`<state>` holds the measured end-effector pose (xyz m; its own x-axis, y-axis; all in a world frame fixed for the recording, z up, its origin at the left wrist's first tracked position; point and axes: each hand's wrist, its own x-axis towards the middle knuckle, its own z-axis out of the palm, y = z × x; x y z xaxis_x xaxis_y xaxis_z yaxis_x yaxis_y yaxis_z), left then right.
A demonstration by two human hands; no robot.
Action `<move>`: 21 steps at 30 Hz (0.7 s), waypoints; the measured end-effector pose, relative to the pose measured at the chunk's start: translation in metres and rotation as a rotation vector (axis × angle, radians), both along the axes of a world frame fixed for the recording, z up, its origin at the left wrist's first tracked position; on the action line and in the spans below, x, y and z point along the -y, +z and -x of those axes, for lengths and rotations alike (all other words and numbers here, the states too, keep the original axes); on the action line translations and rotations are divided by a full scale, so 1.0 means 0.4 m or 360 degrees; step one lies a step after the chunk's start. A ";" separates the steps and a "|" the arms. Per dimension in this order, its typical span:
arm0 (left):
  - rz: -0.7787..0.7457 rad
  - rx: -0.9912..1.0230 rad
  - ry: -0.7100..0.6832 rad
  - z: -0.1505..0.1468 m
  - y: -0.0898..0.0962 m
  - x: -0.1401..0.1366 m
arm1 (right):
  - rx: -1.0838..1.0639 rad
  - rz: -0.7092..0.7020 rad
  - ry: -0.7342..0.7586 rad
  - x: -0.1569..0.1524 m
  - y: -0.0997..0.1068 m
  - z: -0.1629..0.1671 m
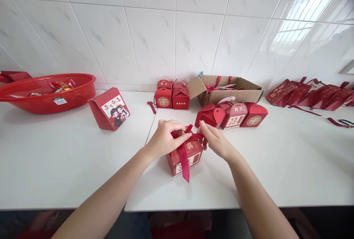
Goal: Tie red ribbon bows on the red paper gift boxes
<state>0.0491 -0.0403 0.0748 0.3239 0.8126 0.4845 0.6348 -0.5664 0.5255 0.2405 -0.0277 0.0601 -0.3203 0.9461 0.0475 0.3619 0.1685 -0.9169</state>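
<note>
the scene is brightly lit, and a window reflection (297, 16) is thrown as glare across the glossy wall tiles (149, 44) at upper right. only faint, soft shadows are cast on the white desk (265, 172), near the ribboned red box (194, 160). below the desk's edge, details are lost in dimness. tile lines are splayed towards the sides, and the top right corner is darkened.

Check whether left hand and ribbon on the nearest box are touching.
Touching. In the head view, the left hand has its thumb laid across the ribbon.
</note>
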 end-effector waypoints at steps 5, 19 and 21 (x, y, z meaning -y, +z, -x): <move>-0.0034 -0.0031 0.0118 -0.001 0.000 0.006 | 0.0170 -0.0182 0.0046 0.013 0.015 -0.003; -0.0053 -0.0045 0.0129 0.009 -0.011 -0.019 | 0.0431 -0.0759 0.0586 0.060 0.022 -0.009; -0.0013 -0.0061 0.0104 0.007 -0.011 -0.021 | 0.0457 -0.0787 0.0629 0.061 0.023 -0.011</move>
<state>0.0464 -0.0321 0.0703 0.2888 0.8285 0.4797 0.6900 -0.5275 0.4957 0.2447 -0.0521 0.0695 -0.7010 0.6449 0.3046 0.4041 0.7111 -0.5754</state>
